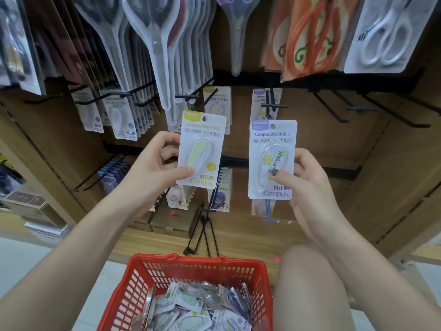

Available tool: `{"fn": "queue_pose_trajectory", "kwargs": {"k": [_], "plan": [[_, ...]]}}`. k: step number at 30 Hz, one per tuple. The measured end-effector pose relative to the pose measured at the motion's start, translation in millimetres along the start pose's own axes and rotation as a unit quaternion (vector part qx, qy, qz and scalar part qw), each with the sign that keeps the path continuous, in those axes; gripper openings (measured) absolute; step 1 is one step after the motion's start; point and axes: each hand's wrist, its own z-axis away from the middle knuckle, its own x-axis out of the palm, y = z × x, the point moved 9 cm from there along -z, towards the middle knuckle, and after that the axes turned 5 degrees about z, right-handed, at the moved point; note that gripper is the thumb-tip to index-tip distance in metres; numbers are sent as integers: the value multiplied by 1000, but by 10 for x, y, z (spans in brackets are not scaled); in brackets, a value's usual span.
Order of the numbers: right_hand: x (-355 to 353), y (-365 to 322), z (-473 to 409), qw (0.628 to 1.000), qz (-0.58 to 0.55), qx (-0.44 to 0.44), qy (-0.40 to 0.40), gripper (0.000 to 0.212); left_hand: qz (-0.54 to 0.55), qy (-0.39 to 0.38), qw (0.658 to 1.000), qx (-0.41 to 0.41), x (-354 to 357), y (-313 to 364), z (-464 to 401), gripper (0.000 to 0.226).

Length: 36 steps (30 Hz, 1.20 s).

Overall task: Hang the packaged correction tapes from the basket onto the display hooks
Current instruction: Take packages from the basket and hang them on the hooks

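Observation:
My left hand (152, 163) pinches a yellow-topped correction tape pack (201, 149) by its left edge, upright before the display. My right hand (303, 182) grips a purple-topped correction tape pack (272, 161), thumb on its front. Behind the yellow pack a black hook (186, 96) juts out with a yellow pack hanging further back. Above the purple pack is another black hook (274, 106) with a purple pack on it. The red basket (195, 268) sits below, holding several loose packs.
Packaged scissors (157, 48) hang in rows above. More tape packs (124, 120) hang at left, and others (219, 189) on the lower row. Bare black hooks (353, 108) stick out at right. My knee (310, 283) is beside the basket.

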Motion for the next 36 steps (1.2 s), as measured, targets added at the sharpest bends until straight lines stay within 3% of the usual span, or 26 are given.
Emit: {"fn": "queue_pose_trajectory", "kwargs": {"k": [12,24,32,36], "plan": [[53,-67,-96,998,37,-18,39,30,7,55,998,14,-12,147,5,48],[47,-63,-56,985,110,-54,121,20,-57,88,994,-1,39,-37,-398,32],[63,-162,-73,981,131,-81,116,25,-85,100,991,-12,180,-60,-570,33],[33,-91,-219,982,141,-52,116,22,-97,96,991,-21,244,-156,-630,34]]}}
